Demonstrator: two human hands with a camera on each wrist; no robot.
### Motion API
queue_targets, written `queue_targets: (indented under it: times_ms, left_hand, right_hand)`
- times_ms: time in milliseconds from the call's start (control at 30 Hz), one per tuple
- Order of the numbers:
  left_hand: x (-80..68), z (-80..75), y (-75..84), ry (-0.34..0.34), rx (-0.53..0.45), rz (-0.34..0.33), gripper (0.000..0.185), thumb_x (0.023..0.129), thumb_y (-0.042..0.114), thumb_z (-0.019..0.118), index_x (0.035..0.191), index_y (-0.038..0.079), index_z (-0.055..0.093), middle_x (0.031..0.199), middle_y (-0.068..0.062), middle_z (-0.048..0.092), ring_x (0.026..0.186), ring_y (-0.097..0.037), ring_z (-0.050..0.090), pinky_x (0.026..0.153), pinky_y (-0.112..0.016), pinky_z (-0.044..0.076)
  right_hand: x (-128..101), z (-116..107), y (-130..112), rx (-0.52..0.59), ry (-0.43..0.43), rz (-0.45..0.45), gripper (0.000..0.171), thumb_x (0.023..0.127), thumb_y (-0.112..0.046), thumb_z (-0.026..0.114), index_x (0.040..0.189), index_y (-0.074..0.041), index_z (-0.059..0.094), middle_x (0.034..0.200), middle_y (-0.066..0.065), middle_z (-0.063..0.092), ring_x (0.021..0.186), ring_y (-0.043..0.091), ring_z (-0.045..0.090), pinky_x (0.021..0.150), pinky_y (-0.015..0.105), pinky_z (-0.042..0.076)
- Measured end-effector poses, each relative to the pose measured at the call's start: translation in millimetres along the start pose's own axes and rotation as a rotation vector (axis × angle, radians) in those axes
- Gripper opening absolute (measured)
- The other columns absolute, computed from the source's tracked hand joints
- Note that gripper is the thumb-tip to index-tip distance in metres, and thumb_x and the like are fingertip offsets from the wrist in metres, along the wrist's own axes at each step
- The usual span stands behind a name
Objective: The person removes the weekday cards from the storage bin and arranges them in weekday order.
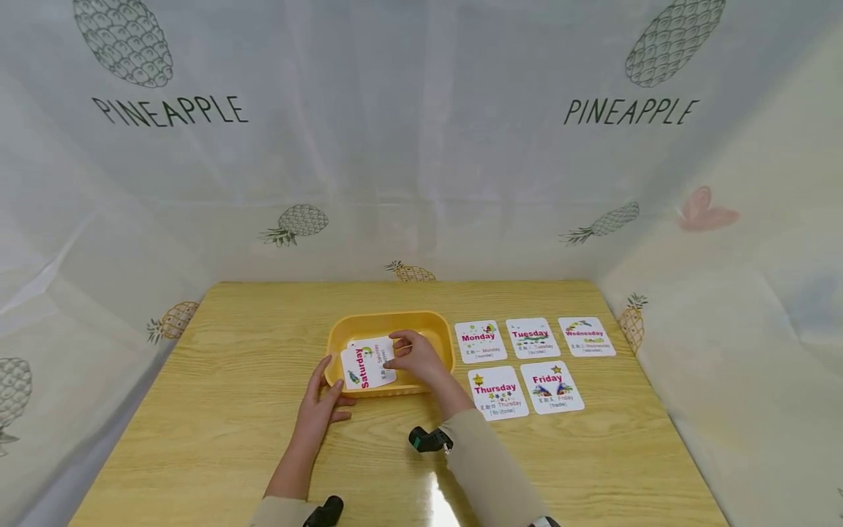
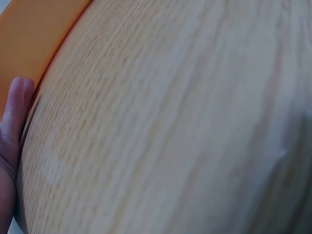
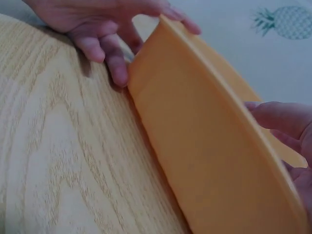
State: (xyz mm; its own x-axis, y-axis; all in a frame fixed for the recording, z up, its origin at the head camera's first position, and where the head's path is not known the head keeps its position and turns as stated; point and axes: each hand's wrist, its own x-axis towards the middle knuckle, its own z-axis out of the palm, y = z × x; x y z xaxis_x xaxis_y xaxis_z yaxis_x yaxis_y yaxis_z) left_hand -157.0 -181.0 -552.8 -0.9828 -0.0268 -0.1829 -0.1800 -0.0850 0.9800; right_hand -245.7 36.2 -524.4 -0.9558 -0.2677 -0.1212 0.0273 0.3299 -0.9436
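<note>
1. A pale cloth (image 1: 421, 161) printed with pineapples hangs behind the table and down both sides of it.
2. The wooden table (image 1: 197, 439) stands in front of me, its grain running across.
3. On it, just left of centre, sits a yellow tray (image 1: 388, 322), shallow, with rounded corners.
4. The person's left hand (image 1: 320, 405) has hold of the tray's near left corner, thumb at the rim and other fingers spread along the outside wall.
5. The right hand (image 1: 416, 359) reaches in over the near side; its grip is narrow, thumb and forefinger pinching the right edge of a card.
6. That one is the Saturday card (image 1: 369, 366), inside the tray, turned sideways to me, with another white edge peeking out beneath.
7. Right of the tray lie the Monday card (image 1: 481, 342), Tuesday card (image 1: 532, 338) and Wednesday card (image 1: 587, 337) in a row, with the Thursday card (image 1: 497, 393) and Friday card (image 1: 552, 387) nearer the person.
8. Smallest are the black wrist devices (image 1: 429, 440), one by each sleeve.
</note>
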Motion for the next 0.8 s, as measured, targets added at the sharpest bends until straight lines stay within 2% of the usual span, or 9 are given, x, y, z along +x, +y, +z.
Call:
queue_targets:
  times_ms: [133, 300, 467, 633, 800]
  left_hand:
    - [-4.9, 3.0, 7.7, -0.004, 0.006, -0.008, 0.060, 0.103, 0.021, 0.052, 0.155, 0.025, 0.023, 0.127, -0.018, 0.039, 0.094, -0.042, 0.066, 0.067, -0.040, 0.060]
    - [-5.5, 3.2, 7.5, -0.001, -0.009, -0.017, 0.060, 0.103, 0.020, 0.052, 0.155, 0.025, 0.023, 0.128, -0.017, 0.038, 0.094, -0.041, 0.066, 0.067, -0.039, 0.060]
    - [-5.8, 2.9, 7.6, -0.001, -0.011, -0.015, 0.060, 0.103, 0.019, 0.052, 0.155, 0.025, 0.023, 0.129, -0.017, 0.038, 0.094, -0.041, 0.066, 0.067, -0.039, 0.060]
    - [-5.4, 2.9, 7.7, 0.002, -0.003, -0.015, 0.060, 0.103, 0.020, 0.052, 0.155, 0.025, 0.023, 0.128, -0.017, 0.038, 0.094, -0.041, 0.066, 0.067, -0.039, 0.060]
    - [0.0, 0.2, -1.4, 0.002, -0.020, 0.001, 0.062, 0.102, 0.021, 0.053, 0.155, 0.025, 0.022, 0.128, -0.017, 0.036, 0.091, -0.041, 0.066, 0.065, -0.039, 0.060]
  right_hand:
    - [6.1, 4.7, 1.2, -0.026, -0.049, 0.035, 0.056, 0.077, -0.004, 0.082, 0.128, -0.004, 0.058, 0.112, 0.013, 0.057, 0.098, 0.027, 0.057, 0.081, 0.036, 0.053]
    - [11.9, 7.6, 0.1, -0.112, -0.092, 0.060, 0.063, 0.073, -0.004, 0.086, 0.130, -0.007, 0.058, 0.111, 0.012, 0.054, 0.090, 0.024, 0.051, 0.078, 0.035, 0.048]
    - [19.2, 9.4, 2.5, -0.201, -0.115, 0.067, 0.066, 0.072, -0.006, 0.087, 0.131, -0.008, 0.058, 0.110, 0.012, 0.052, 0.093, 0.025, 0.046, 0.082, 0.036, 0.045]
    - [25.7, 10.6, 5.0, -0.238, -0.151, 0.089, 0.066, 0.073, -0.008, 0.087, 0.133, -0.011, 0.057, 0.112, 0.011, 0.048, 0.099, 0.026, 0.042, 0.089, 0.038, 0.042]
    - [31.1, 11.8, 5.6, -0.281, -0.153, 0.111, 0.067, 0.074, -0.012, 0.086, 0.134, -0.015, 0.057, 0.116, 0.012, 0.047, 0.102, 0.026, 0.042, 0.092, 0.039, 0.042]
